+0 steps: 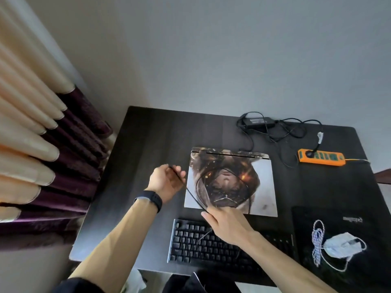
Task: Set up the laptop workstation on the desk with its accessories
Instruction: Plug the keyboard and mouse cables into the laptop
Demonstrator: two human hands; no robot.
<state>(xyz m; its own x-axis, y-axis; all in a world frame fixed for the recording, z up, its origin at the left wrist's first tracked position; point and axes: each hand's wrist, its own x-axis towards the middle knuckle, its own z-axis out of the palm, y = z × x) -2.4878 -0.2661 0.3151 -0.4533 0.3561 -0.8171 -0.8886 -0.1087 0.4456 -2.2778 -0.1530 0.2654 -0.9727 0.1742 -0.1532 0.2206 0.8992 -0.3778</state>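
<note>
The laptop [263, 187] lies closed and flat near the middle of the surface [158, 134], its lid covered by a printed picture and its hinge edge on the far side. Over its left edge you hold a black cable [191, 194] stretched between both grips. Your left grip [166, 180], raised just left of the laptop, has its fingers curled round the cable's upper end. Your right grip [227, 226], above the laptop's near edge and the keyboard's far rows, pinches the cable lower down. From there the cable goes on as a thin loop across the lid; you cannot tell whether it touches. A dark band [149, 199] sits on your left wrist.

The black keyboard [194, 248] lies just near of the laptop, partly under your right forearm. To its right is a dark mouse pad [306, 220] carrying a white mouse [342, 245] and its bundled braided cord [317, 244].

On the far side, a black power adapter [259, 120] rests among loose coils, one cord reaching the laptop's far edge. An orange power strip [321, 157] lies at the far right with a black plug in its left end.

Cream and purple curtains [31, 123] hang at the left
</note>
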